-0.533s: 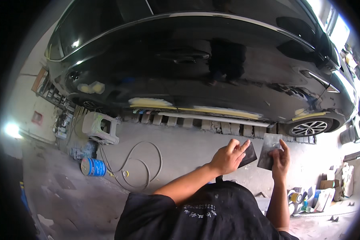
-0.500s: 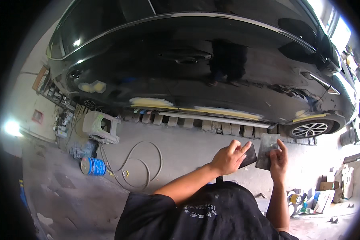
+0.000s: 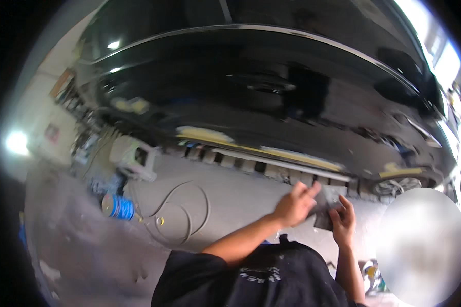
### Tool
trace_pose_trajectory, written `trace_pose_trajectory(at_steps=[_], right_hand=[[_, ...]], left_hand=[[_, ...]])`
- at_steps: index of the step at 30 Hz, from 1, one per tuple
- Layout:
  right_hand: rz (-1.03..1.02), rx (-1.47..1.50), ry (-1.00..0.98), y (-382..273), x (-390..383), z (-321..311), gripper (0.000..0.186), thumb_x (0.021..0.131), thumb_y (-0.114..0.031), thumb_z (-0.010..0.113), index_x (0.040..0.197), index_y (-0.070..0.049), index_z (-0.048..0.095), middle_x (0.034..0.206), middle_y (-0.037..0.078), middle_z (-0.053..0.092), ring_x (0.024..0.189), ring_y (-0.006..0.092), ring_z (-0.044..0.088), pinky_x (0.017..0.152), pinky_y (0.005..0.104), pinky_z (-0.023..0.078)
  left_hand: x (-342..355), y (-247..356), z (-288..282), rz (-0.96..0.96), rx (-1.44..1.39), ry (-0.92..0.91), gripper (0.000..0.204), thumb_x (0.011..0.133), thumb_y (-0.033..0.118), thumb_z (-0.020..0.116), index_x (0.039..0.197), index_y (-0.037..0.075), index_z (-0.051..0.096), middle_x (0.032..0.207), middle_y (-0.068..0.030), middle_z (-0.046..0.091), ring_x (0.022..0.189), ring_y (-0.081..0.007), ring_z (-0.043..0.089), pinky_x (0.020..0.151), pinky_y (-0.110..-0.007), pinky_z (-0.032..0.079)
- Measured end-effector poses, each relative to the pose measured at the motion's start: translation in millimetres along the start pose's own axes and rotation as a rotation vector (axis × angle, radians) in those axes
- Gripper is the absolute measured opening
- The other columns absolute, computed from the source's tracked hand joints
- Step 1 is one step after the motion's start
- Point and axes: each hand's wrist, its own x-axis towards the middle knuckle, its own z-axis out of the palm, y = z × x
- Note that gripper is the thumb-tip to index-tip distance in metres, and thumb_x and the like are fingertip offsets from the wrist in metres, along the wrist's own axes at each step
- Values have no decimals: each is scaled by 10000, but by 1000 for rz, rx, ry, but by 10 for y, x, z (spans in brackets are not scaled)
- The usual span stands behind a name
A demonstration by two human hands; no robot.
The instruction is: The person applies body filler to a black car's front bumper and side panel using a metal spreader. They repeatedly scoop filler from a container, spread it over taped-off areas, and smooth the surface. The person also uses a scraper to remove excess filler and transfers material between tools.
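My left hand (image 3: 297, 204) grips a dark flat plate (image 3: 316, 210) between fingers and thumb, at lower middle. Just to its right, my right hand (image 3: 343, 220) holds a grey flat plate (image 3: 336, 191), which meets or overlaps the dark one; blur hides which. Above both hands spans the side of a glossy black car (image 3: 210, 87), with pale filler patches (image 3: 202, 133) and yellow strips (image 3: 294, 159) along its lower edge.
A grey plastic stool (image 3: 130, 156) stands left, near a blue can (image 3: 117, 207) and a looped hose (image 3: 206, 210) on the grey floor (image 3: 241, 220). Blocks line the ground below the car beside its wheel (image 3: 397, 187). The lower right is blurred out.
The view has shifted, so the car appears lower and tilted. My right hand and its grey plate have come closer to my left hand, and the picture is now blurred.
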Motion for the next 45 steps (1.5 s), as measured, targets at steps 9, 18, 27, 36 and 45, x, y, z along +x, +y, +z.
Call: trace_pose_trajectory(at_steps=[9, 18, 27, 36, 45], right_hand=[[-70, 321, -4, -156, 53, -81, 647, 804, 105, 573, 1389, -58, 348, 1109, 72, 570, 1023, 127, 522, 900, 262, 418], [61, 250, 136, -395, -131, -68, 764, 788, 135, 555, 1445, -86, 234, 1349, 94, 402, 956, 116, 531, 850, 258, 459], [-134, -129, 546, -200, -347, -117, 743, 799, 29, 653, 1423, -53, 256, 1056, 133, 601, 940, 194, 602, 762, 289, 505], [-473, -110, 351, -571, -475, 234, 856, 773, 25, 700, 1444, -77, 178, 1134, 173, 584, 947, 222, 629, 679, 282, 547], [-121, 97, 477, -335, -347, -82, 716, 865, 62, 520, 1453, -42, 124, 1176, 125, 498, 990, 162, 564, 844, 283, 465]], left_hand=[[1, -405, -292, -534, -910, -99, 291, 976, 312, 487, 988, 37, 582, 623, 28, 486, 436, -47, 399, 412, -194, 307], [236, 41, -18, -648, -1144, -495, 318, 937, 276, 565, 1101, 14, 491, 641, -25, 530, 435, -45, 424, 419, -181, 330], [270, 103, 349, -535, -1001, -411, 163, 940, 240, 539, 901, 84, 508, 617, 19, 501, 457, -65, 457, 417, -211, 374], [322, 473, 555, -511, -959, 88, 240, 951, 223, 478, 1002, -5, 534, 832, -29, 581, 731, -86, 512, 652, -253, 432], [203, 534, 506, -400, -1106, 123, 233, 936, 121, 469, 1124, -8, 516, 996, -42, 572, 859, -101, 532, 782, -227, 437]])
